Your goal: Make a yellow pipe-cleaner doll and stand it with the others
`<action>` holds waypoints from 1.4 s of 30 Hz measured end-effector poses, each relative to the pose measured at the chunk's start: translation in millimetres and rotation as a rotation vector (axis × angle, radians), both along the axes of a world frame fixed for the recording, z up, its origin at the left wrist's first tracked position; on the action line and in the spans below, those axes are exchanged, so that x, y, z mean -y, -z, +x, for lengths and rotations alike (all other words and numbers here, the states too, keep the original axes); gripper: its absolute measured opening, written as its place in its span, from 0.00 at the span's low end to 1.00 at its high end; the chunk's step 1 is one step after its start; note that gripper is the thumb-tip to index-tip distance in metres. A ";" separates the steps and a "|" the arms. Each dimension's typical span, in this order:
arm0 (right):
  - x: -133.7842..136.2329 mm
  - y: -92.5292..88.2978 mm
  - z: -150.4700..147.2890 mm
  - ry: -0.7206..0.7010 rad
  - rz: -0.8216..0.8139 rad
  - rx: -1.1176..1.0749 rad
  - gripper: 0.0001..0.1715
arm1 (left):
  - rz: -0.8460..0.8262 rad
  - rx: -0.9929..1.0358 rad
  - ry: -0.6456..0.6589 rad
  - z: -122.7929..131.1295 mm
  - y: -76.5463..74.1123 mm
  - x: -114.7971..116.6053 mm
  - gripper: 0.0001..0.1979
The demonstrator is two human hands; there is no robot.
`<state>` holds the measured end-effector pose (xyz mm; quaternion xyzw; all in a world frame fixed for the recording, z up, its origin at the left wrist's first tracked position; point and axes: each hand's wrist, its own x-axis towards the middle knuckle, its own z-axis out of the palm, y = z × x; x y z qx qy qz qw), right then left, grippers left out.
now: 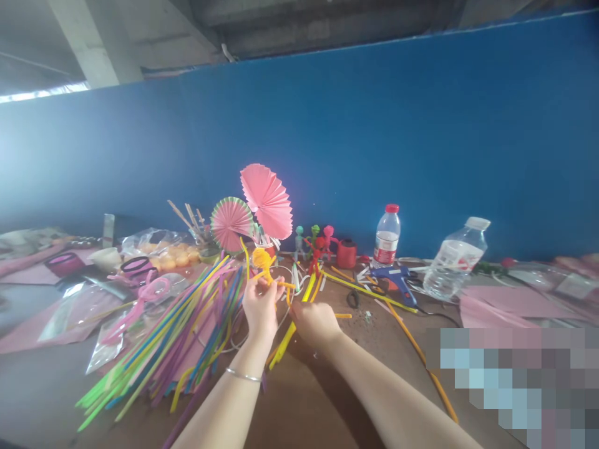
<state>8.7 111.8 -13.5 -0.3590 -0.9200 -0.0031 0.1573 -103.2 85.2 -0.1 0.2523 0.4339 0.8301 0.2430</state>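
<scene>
Left hand (pixel 260 310) fingers pinching small yellow pipe-cleaner figure (pixel 262 260) upright, clear of brown desk (pixel 327 399); right hand (pixel 314 322) fingers curled beside, grip unclear.

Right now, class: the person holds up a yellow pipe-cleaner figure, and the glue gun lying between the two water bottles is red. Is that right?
Not quite. The head view shows the glue gun is blue, not red. It does lie between the two water bottles, and the left hand holds the yellow figure.
</scene>
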 end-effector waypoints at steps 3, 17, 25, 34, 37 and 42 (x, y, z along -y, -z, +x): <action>1.8 -2.6 2.4 -0.046 0.025 -0.009 0.15 | -0.074 -0.197 -0.039 2.3 -0.8 2.9 0.11; -17.2 3.4 12.2 0.185 -0.175 -0.617 0.24 | -0.077 -0.436 -0.065 -0.9 7.3 0.8 0.11; -16.7 5.0 5.1 0.198 -0.113 -0.153 0.21 | 0.020 0.055 0.106 0.4 0.8 -1.9 0.15; -1.2 -1.7 7.5 -0.137 0.050 -0.231 0.14 | -0.075 -0.537 -0.016 1.2 3.1 6.4 0.08; -4.8 0.0 11.6 -0.143 0.023 -0.447 0.17 | -0.107 -0.603 0.016 -1.8 6.0 6.6 0.06; -16.5 3.3 14.3 0.095 -0.176 -0.674 0.23 | -0.114 -0.613 -0.060 -4.7 5.6 2.3 0.07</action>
